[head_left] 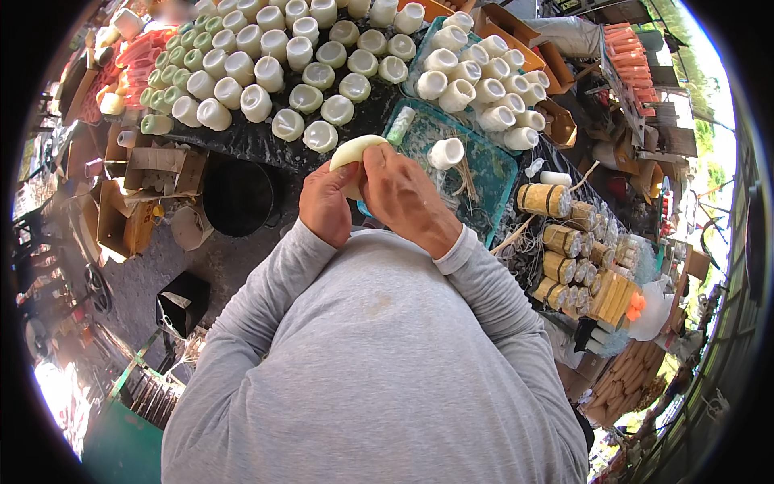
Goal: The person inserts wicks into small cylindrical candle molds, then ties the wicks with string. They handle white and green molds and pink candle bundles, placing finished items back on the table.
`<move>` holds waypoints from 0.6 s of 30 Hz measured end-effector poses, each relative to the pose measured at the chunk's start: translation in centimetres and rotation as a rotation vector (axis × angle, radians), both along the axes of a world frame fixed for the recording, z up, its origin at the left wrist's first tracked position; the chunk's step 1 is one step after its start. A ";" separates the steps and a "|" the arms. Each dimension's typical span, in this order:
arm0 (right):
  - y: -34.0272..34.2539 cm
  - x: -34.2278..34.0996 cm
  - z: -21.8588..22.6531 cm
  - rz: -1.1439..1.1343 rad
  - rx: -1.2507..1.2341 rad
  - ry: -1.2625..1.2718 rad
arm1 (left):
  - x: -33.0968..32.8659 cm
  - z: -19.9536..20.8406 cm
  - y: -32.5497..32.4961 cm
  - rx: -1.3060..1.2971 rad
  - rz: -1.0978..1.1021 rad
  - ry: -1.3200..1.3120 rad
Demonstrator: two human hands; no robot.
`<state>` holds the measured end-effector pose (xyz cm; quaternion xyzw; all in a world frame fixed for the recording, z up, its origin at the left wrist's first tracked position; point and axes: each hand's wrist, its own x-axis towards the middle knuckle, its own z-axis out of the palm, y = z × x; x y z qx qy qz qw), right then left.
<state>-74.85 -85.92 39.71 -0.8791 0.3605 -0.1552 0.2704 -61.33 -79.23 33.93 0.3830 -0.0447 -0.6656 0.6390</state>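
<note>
"Hands?"
"On my feed, left hand and right hand both grasp the pale piece."
"Where is it?"
"I see it beyond the shirt, near the tray."

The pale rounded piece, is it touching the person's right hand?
Touching. The head view shows the right hand closed over the right end of the pale rounded piece, with no visible gap.

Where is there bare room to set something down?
Near teal tray: between the lone white cup and the right rim, beyond the loose strands. Black tabletop: a narrow strip between the massed pale cups and the near edge. Crowded: those rows, the clustered white cups beyond the tray, and the banded bundles.
</note>
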 end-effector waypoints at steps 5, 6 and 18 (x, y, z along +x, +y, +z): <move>0.0 -0.3 -1.4 0.070 -0.074 0.016 | 0.1 0.2 0.2 0.032 -0.010 -0.017; 0.0 -0.5 -1.6 0.080 -0.067 0.009 | 0.1 0.3 0.2 0.037 -0.012 -0.016; 0.5 -1.2 -1.9 0.085 0.040 -0.166 | 0.5 1.5 0.5 0.057 -0.016 -0.001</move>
